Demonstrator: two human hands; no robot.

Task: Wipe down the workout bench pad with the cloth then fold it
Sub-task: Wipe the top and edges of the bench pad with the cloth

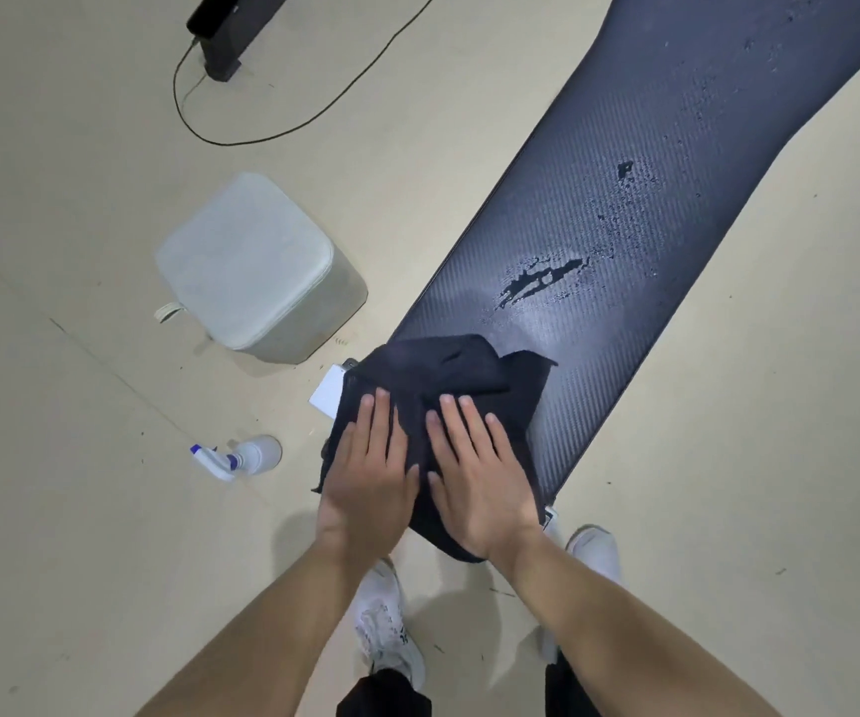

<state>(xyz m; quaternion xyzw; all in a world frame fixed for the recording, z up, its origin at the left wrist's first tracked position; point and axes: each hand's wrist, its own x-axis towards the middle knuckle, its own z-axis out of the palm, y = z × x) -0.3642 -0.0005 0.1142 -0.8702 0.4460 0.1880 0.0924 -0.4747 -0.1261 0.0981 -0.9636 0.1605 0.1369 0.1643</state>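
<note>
**Two hands flat on the cloth, wet pad ahead**

Both hands pressed a dark cloth onto the near end of the bench pad in the lower middle of the head view. The left hand and the right hand lay side by side, palms down and fingers spread, close together but not clasped; neither gripped the cloth, they only held it flat. The cloth was bunched, and its left edge hung past the pad's edge.

Up the pad, toward the upper right of the frame, a small puddle and scattered droplets sat unwiped on the textured black surface. A spray bottle lay on the floor at lower left, with a pale cushioned stool above it and a black cable looping at upper left. White shoes showed below the hands.

Judging by the wet patches, the wiping step was in hand and barely begun. The next move would call for pushing the cloth forward along the pad through the puddle, keeping even pressure; folding would come only after the surface looked dry.
</note>
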